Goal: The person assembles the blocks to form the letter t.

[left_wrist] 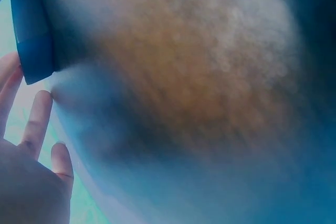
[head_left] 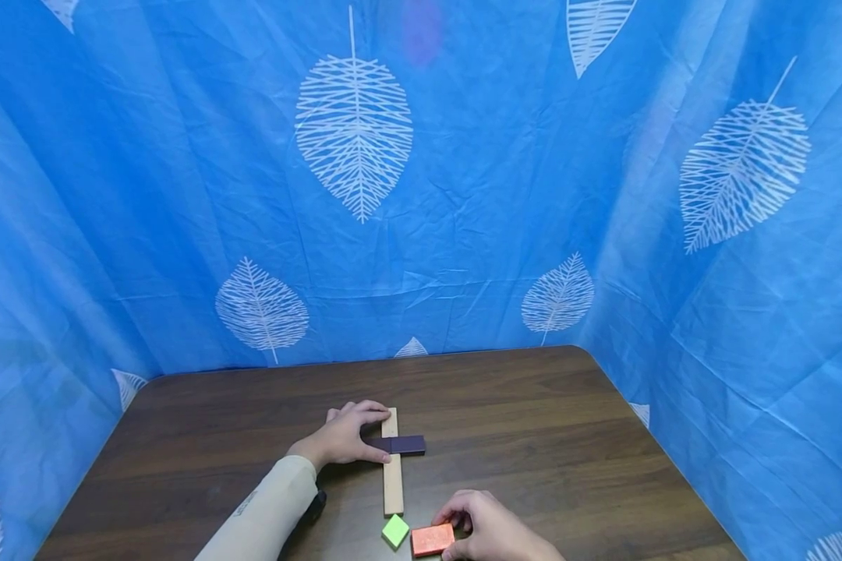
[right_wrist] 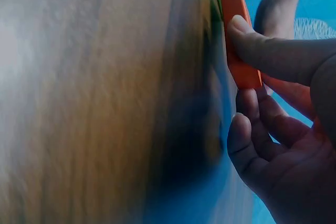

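On the table, a dark purple block (head_left: 408, 445) lies crosswise over the line of a pale wooden strip (head_left: 393, 487). My left hand (head_left: 347, 435) reaches in from the left with thumb and fingers spread. Its thumb tip touches the strip just on the near side of the purple block, and its forefinger is at the strip's far end. My right hand (head_left: 494, 528) pinches an orange block (head_left: 432, 539) between thumb and fingers; the right wrist view shows the thumb on the orange block's (right_wrist: 241, 40) face. Beside it sits a light green block (head_left: 395, 532), close to the strip's near end.
The brown wooden table (head_left: 568, 436) reaches back to a blue curtain (head_left: 463, 234) with white leaf prints, which hangs behind it and along both sides. A dark band is on the left wrist, below a pale sleeve (head_left: 267, 506).
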A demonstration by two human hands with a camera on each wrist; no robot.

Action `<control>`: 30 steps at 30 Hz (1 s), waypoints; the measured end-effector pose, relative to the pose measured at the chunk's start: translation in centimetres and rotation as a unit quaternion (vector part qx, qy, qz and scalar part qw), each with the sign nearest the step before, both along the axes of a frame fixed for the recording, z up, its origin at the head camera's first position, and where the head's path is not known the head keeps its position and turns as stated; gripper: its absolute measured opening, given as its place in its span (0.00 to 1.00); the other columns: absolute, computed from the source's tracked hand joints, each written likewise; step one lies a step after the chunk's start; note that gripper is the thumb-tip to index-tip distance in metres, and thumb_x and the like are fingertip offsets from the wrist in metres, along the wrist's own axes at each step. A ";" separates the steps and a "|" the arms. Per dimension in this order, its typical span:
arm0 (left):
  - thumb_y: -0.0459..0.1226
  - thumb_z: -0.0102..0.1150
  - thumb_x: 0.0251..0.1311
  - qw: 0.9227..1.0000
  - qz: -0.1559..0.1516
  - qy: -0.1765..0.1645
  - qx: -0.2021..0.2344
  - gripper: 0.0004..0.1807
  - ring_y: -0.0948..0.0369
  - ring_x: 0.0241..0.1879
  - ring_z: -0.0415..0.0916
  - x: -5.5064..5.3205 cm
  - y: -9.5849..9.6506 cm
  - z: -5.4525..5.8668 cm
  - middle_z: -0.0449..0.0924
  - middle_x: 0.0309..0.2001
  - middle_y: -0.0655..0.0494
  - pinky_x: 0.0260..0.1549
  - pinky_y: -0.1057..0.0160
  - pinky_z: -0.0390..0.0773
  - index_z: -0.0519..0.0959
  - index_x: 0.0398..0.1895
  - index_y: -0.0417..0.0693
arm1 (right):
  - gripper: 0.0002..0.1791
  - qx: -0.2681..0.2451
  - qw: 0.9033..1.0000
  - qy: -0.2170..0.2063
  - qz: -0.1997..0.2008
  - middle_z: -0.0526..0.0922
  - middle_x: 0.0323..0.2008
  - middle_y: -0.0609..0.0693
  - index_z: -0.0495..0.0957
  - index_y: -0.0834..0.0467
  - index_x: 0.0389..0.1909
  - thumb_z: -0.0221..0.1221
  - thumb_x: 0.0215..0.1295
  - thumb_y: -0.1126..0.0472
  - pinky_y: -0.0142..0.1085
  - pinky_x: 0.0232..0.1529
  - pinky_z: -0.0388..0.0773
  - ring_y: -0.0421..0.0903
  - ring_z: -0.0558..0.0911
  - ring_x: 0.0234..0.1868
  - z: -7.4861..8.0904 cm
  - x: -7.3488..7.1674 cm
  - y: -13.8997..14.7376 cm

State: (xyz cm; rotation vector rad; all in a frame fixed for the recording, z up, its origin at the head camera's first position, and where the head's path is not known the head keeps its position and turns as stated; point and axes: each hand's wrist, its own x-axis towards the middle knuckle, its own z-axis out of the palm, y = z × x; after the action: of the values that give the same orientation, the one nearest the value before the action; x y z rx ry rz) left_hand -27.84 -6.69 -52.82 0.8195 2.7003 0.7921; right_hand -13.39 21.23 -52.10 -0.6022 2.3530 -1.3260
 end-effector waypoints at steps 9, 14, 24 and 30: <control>0.61 0.74 0.48 1.000 -0.001 -0.002 0.000 0.43 0.50 0.63 0.64 -0.1 0.0 0.0 0.71 0.65 0.58 0.58 0.37 0.57 0.77 0.66 0.53 | 0.12 0.003 0.997 0.044 0.061 0.80 0.36 0.34 0.86 0.57 0.40 0.74 0.55 0.66 0.30 0.37 0.77 0.31 0.77 0.36 -0.8 -0.4 -0.4; 0.62 0.74 0.48 1.000 -0.001 0.001 0.000 0.43 0.50 0.63 0.64 -0.2 0.0 -0.2 0.71 0.65 0.59 0.57 0.37 0.57 0.77 0.66 0.54 | 0.11 -0.027 0.997 -0.040 0.059 0.82 0.36 0.37 0.87 0.47 0.41 0.74 0.57 0.58 0.32 0.36 0.78 0.35 0.79 0.35 -5.2 -1.8 0.5; 0.61 0.74 0.47 1.000 -0.002 0.003 0.001 0.43 0.50 0.63 0.64 0.0 0.0 0.0 0.71 0.65 0.58 0.57 0.38 0.57 0.77 0.66 0.53 | 0.12 -0.031 0.997 -0.039 0.063 0.82 0.35 0.37 0.87 0.50 0.42 0.73 0.57 0.64 0.31 0.34 0.77 0.34 0.78 0.34 -5.4 -1.8 0.4; 0.62 0.74 0.48 1.000 -0.002 0.001 -0.002 0.43 0.49 0.63 0.64 -0.1 0.0 -0.1 0.71 0.65 0.58 0.57 0.38 0.57 0.77 0.66 0.53 | 0.11 0.000 0.997 -0.045 0.068 0.80 0.35 0.36 0.87 0.55 0.43 0.71 0.59 0.65 0.31 0.35 0.76 0.33 0.77 0.34 -1.9 -1.0 -0.3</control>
State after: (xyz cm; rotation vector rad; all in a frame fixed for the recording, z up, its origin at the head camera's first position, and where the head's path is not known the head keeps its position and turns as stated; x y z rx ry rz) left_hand -27.90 -6.68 -52.88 0.8260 2.7007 0.7859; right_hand -14.42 20.95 -53.98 -0.6761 2.1981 -1.2661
